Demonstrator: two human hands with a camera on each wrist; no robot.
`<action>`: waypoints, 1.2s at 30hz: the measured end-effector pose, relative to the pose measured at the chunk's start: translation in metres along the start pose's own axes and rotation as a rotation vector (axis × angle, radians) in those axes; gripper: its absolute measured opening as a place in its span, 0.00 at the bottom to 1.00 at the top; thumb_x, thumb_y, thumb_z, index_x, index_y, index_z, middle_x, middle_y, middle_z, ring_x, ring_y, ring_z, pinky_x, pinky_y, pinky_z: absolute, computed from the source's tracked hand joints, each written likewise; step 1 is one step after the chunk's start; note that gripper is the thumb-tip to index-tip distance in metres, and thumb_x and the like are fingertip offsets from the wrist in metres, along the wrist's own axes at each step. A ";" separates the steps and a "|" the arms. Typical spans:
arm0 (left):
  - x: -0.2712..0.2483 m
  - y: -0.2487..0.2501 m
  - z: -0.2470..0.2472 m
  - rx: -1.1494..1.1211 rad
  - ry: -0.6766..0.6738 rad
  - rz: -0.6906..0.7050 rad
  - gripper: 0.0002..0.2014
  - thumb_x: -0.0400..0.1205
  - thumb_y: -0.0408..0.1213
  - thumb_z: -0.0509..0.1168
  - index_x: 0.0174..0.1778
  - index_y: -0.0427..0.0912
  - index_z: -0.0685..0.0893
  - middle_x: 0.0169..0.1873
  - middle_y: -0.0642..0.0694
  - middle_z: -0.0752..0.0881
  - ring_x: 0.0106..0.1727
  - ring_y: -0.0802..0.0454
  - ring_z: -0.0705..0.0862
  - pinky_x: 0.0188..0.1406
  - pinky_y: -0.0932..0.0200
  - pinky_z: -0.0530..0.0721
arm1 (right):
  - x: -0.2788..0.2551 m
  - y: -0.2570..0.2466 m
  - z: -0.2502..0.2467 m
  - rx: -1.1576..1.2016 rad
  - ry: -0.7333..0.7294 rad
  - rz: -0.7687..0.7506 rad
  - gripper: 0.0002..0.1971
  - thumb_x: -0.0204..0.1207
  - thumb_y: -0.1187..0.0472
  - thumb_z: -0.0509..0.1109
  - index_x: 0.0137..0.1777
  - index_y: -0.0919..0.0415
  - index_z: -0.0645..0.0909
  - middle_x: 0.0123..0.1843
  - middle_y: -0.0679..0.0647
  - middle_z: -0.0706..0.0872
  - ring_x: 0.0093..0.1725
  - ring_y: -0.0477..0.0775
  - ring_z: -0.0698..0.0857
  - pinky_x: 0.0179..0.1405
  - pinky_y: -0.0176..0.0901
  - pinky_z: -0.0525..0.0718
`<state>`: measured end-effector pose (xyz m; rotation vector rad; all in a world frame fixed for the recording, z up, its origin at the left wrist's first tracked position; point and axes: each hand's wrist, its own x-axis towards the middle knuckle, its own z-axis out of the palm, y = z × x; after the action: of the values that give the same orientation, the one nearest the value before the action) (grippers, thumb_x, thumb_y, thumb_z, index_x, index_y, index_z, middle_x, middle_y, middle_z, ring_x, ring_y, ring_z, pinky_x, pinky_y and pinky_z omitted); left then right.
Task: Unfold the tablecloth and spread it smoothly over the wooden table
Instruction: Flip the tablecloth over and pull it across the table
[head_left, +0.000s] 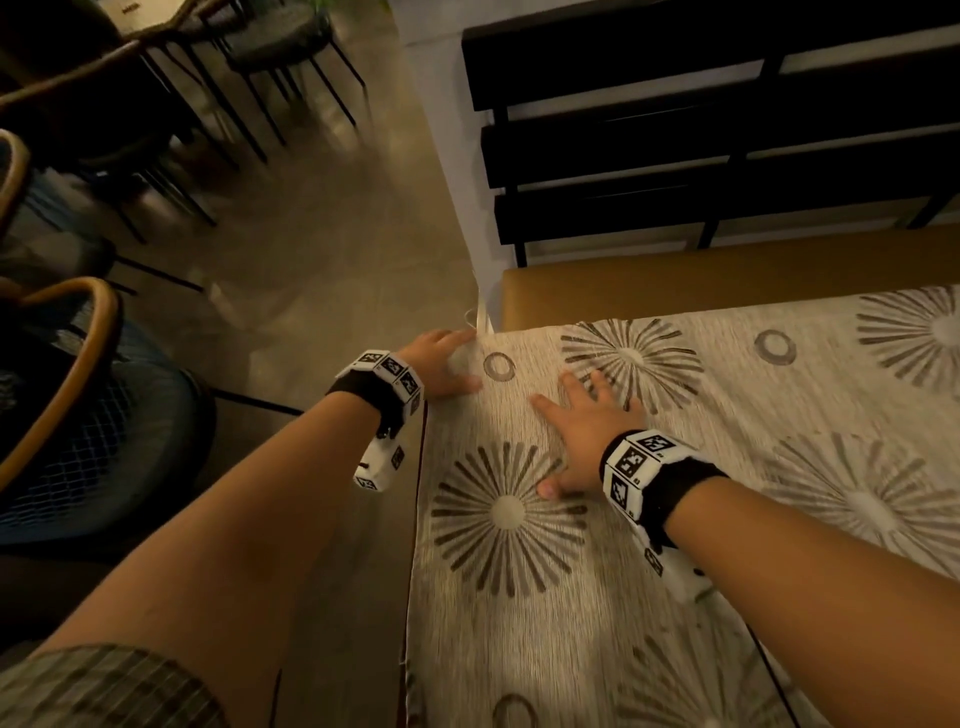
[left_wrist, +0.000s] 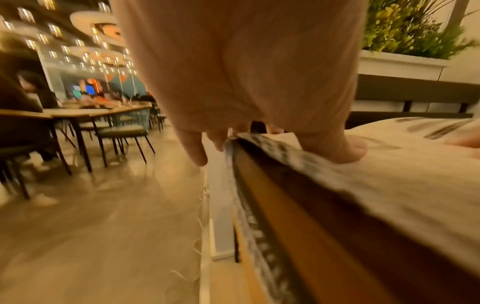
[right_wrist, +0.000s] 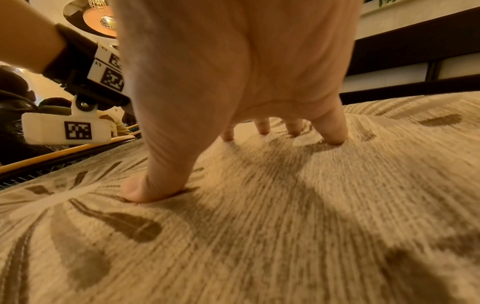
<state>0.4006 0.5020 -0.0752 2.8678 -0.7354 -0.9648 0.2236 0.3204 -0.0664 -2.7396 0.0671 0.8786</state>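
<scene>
The beige tablecloth (head_left: 727, 519) with dark starburst and ring prints lies spread over the wooden table, whose brown edge (left_wrist: 298, 216) shows under the short overhang. My left hand (head_left: 444, 364) is at the far left corner. Its thumb (left_wrist: 345, 150) presses on top of the cloth (left_wrist: 402, 185), and its straight fingers reach down over the edge beside the hem. My right hand (head_left: 587, 431) lies flat on the cloth a little to the right, fingers spread. In the right wrist view its fingertips (right_wrist: 145, 191) press into the fabric (right_wrist: 285, 226).
A bench with a tan seat (head_left: 727, 275) and black slatted back (head_left: 675, 156) stands beyond the table's far edge. Wicker chairs (head_left: 78, 364) and bare floor (head_left: 311, 234) lie to the left. Further tables with seated people (left_wrist: 78, 111) and a planter (left_wrist: 415, 30) stand behind.
</scene>
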 end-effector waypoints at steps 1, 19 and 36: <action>0.000 -0.005 -0.002 0.012 -0.025 -0.029 0.41 0.78 0.60 0.65 0.84 0.57 0.52 0.84 0.46 0.55 0.84 0.40 0.56 0.79 0.35 0.62 | -0.001 0.000 0.000 0.002 0.002 0.000 0.57 0.61 0.32 0.75 0.82 0.36 0.40 0.86 0.52 0.33 0.83 0.67 0.34 0.77 0.78 0.45; -0.068 -0.008 0.039 -0.192 0.261 -0.262 0.31 0.88 0.50 0.49 0.85 0.40 0.52 0.85 0.40 0.52 0.85 0.42 0.51 0.82 0.45 0.54 | -0.003 -0.001 0.000 -0.023 0.021 0.008 0.57 0.61 0.31 0.75 0.82 0.36 0.40 0.86 0.52 0.35 0.84 0.67 0.35 0.78 0.76 0.46; -0.175 0.045 0.134 0.021 0.237 0.017 0.34 0.87 0.52 0.52 0.85 0.48 0.43 0.85 0.42 0.42 0.85 0.44 0.40 0.83 0.46 0.50 | -0.061 -0.016 0.064 -0.081 0.029 -0.010 0.55 0.64 0.25 0.65 0.83 0.42 0.39 0.86 0.52 0.35 0.85 0.63 0.39 0.79 0.73 0.48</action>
<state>0.1820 0.5559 -0.0767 2.9178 -0.7500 -0.6031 0.1402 0.3504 -0.0775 -2.8250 0.0233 0.8575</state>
